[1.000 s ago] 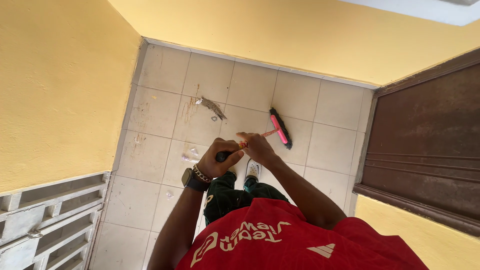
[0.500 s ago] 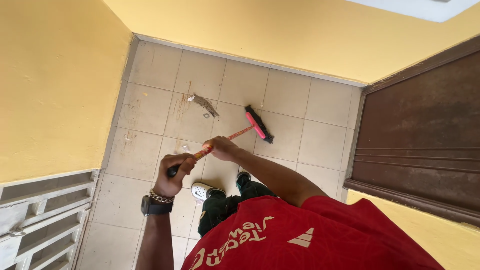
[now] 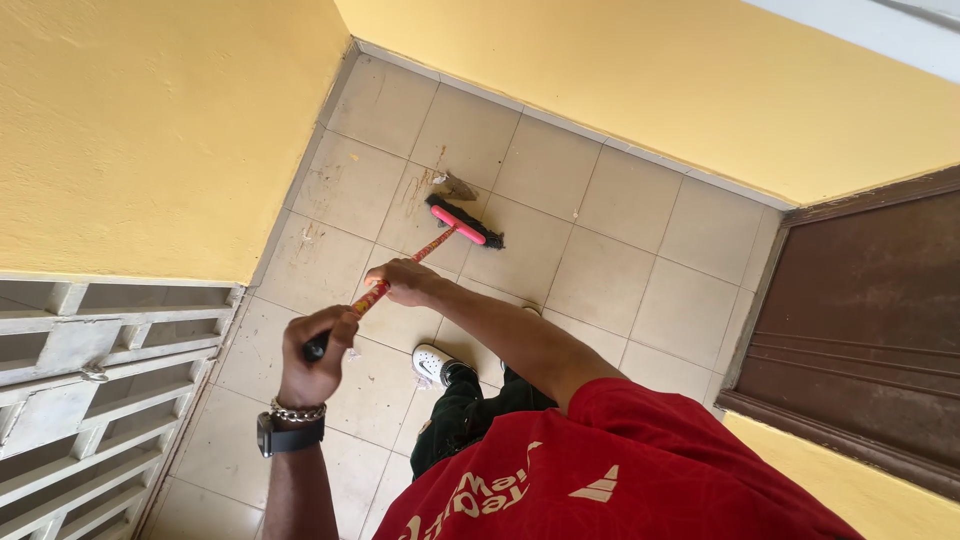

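Broom [image 3: 440, 236] lay on a slanted axis, its handle rising from lower left toward the upper middle of the frame, where the pink head with dark bristles met the tiled floor [image 3: 620, 280] just beside a small debris pile [image 3: 457, 186]. Left hand [image 3: 315, 350] was wrapped tight around the black handle end; right hand [image 3: 405, 282] was curled closed around the shaft higher up. Yellow walls [image 3: 150, 130] bounded the corner at upper left, a brown door [image 3: 870, 330] stood at right, and open tiles spread between them.

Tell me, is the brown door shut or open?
Shut, as far as visible: the brown door sits flush in its frame, with no gap showing.
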